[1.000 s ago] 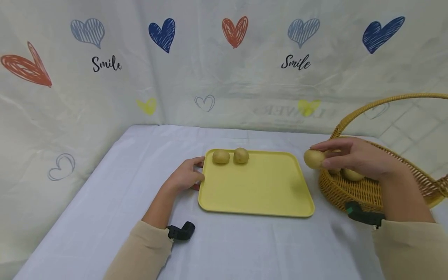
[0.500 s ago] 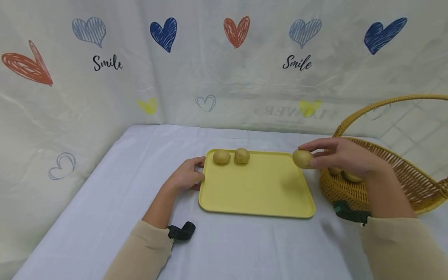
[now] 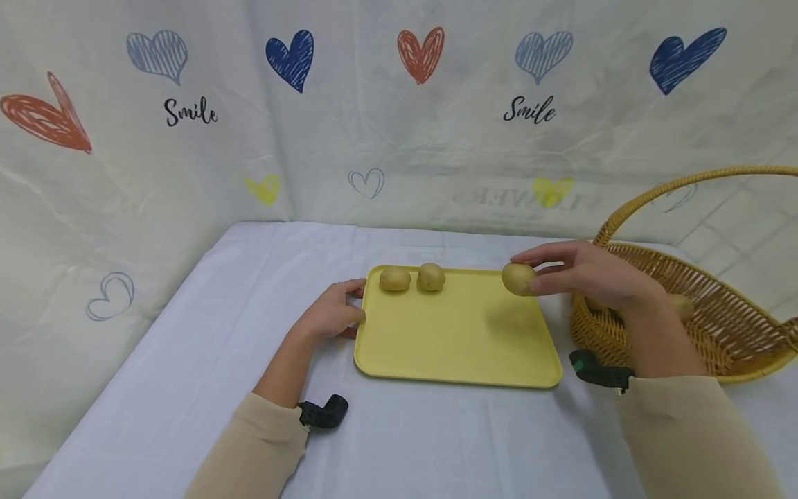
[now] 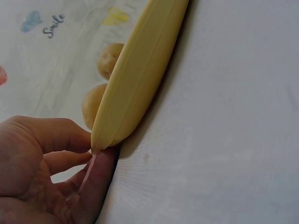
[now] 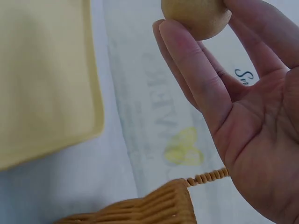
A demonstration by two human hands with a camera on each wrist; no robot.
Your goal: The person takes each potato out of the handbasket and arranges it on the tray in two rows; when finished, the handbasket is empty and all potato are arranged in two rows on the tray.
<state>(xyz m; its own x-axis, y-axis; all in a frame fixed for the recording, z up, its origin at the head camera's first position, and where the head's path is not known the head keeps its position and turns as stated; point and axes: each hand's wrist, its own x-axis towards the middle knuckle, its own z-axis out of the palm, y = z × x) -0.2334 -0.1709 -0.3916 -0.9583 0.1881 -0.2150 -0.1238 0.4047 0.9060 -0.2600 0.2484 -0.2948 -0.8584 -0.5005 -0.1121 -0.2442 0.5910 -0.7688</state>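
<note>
My right hand [image 3: 589, 272] pinches a potato [image 3: 517, 278] between thumb and fingertips, above the far right corner of the yellow tray [image 3: 461, 339]. The same potato [image 5: 198, 16] shows at the top of the right wrist view, held well out from the palm. Over at the tray's left edge, my left hand [image 3: 330, 312] grips the rim. Its thumb and fingers [image 4: 70, 135] meet the tray's corner in the left wrist view. Two more potatoes, one [image 3: 395, 279] at the far left corner and another [image 3: 431, 277] beside it, lie on the tray.
A wicker basket [image 3: 742, 346] with a tall arched handle [image 3: 679, 181] stands right of the tray. Potatoes lie inside it, one [image 3: 681, 306] showing past my right forearm, which hides part of the basket. Behind the white-clothed table [image 3: 411, 443] hangs a heart-printed curtain [image 3: 349, 125].
My right hand has carried the potato leftward from over the basket to above the tray. The left hand stays at the tray's edge, and the two potatoes there have not moved.
</note>
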